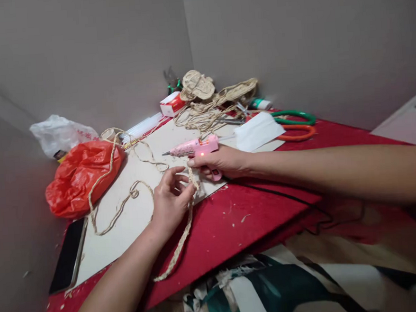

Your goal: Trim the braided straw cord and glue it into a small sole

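My right hand (219,164) is wrapped round a pink glue gun (196,147), its nozzle pointing left and a small light glowing on its body. A braided straw cord (180,243) runs up from the table's front edge into my left hand (173,191), where thumb and fingers pinch it. The cord's upper end also meets the thumb of my right hand. A thinner twisted cord (117,212) loops over the white board (114,248) to the left of my left hand.
A red plastic bag (84,179) and a phone (68,256) lie at the left. Behind are coiled straw cords (208,113), a small red-and-white box (172,104) and scissors with green and orange handles (299,133). A black cable (278,189) trails off the red table (231,235).
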Motion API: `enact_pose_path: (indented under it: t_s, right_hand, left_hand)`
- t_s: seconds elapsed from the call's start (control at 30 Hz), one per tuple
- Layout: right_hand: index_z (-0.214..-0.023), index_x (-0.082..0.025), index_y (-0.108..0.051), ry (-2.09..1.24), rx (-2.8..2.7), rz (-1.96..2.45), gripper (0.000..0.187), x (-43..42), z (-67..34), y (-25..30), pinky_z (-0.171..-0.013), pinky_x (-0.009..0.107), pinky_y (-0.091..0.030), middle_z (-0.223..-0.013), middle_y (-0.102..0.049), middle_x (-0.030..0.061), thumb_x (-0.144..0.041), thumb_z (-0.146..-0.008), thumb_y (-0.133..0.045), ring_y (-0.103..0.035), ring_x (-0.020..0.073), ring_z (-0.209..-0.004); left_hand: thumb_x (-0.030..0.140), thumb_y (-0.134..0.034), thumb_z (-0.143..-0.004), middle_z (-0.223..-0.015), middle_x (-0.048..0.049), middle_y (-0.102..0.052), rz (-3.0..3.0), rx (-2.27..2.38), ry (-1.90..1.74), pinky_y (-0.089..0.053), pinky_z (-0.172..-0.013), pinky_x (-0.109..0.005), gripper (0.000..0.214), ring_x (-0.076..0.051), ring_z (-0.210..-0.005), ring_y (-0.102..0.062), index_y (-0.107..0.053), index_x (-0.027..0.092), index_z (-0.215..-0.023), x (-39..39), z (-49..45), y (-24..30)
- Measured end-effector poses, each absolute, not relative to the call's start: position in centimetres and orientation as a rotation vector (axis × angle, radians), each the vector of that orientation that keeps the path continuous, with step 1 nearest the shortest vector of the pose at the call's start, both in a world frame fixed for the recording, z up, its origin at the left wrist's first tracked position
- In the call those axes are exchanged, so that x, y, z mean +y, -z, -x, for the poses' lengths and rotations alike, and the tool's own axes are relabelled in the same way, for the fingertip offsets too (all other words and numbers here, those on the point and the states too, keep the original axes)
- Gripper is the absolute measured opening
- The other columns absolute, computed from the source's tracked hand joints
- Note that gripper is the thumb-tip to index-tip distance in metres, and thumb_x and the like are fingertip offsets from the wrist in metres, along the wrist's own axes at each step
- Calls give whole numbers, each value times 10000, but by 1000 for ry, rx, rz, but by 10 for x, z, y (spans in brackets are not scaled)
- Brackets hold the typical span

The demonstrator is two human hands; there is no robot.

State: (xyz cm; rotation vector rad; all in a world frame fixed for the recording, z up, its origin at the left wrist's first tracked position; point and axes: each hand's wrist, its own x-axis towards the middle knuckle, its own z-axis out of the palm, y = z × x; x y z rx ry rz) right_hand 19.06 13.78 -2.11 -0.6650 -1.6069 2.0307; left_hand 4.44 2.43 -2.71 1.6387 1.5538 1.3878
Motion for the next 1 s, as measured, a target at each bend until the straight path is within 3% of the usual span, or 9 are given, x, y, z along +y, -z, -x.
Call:
enact_pose_path:
  t_s: [0.17, 0.3, 0.47, 0.77, 1.0]
  right_hand:
    - [-1056, -152, -593, -2017, -1681, 559, 309, 133, -197, 16, -301, 161, -277, -461, -426, -82, -265, -773, -645, -341, 54, -347]
    - [-1172, -162, -574, -1969, -1717, 557, 399, 132, -198, 9, -300, 151, -279, -455, -389, -98, -259, -788, -622, -327, 53, -346]
    - [-1073, -173, -624, -1914, -1782, 601, 305, 137, -196, 11, -308, 141, -305, -487, -416, -88, -307, -800, -611, -354, 44, -361]
    - [-1117, -229, -620, -1860, -1739, 717, 322, 135, -197, 8, -300, 140, -280, -536, -447, -66, -402, -846, -602, -370, 39, -375]
    - [-829, -161, -600, -1845, -1538, 740, 258, 138, -195, 10, -291, 147, -235, -541, -473, -53, -393, -765, -693, -383, 33, -382]
  left_hand:
    - [240, -640, -829, -809, -8, -660, -1860, 1562, -1518, -461, -559, -207, 152, -88, -592, -582, -656, 200, -976, 21, -47, 26]
    - [288, -660, -829, -664, 16, -640, -1689, 1567, -1509, -476, -556, -218, 139, -99, -538, -590, -668, 190, -927, 22, -47, 21]
    - [350, -644, -840, -784, -3, -660, -1411, 1491, -1493, -490, -552, -227, 176, -99, -565, -602, -645, 185, -901, 24, -46, 17]
    - [378, -701, -780, -798, -41, -694, -1068, 1436, -1600, -474, -509, -234, 258, -115, -538, -613, -567, 167, -845, 29, -41, 14]
    - [389, -694, -776, -804, -26, -691, -1104, 1568, -1687, -480, -530, -231, 263, -105, -535, -614, -567, 167, -832, 32, -36, 13]
